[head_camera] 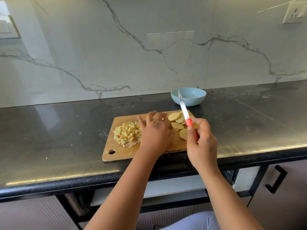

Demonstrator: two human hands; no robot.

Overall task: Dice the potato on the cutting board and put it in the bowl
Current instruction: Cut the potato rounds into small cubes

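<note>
Nearest, the right hand (201, 140) curls its fingers round the red handle of a knife (185, 113), blade raised and pointing away. The left hand (155, 130) lies with fingers spread and relaxed on the wooden cutting board (121, 153), between a heap of diced potato (127, 134) and several round potato slices (176, 121). Beyond the board, the blue bowl (192, 97) stands on the dark counter (49, 130) near the marble wall (116, 47).

- wooden cutting board (123, 154) lies flat on the counter near the front edge, with a hang hole at its near left corner
- pile of diced potato (127, 134), small pale yellow cubes, heaped on the board's left half
- potato slices (176, 119), round and overlapping, on the board's right end, not diced yet
- light blue bowl (193, 101) sits upright just behind the board's right end, looks empty
</note>
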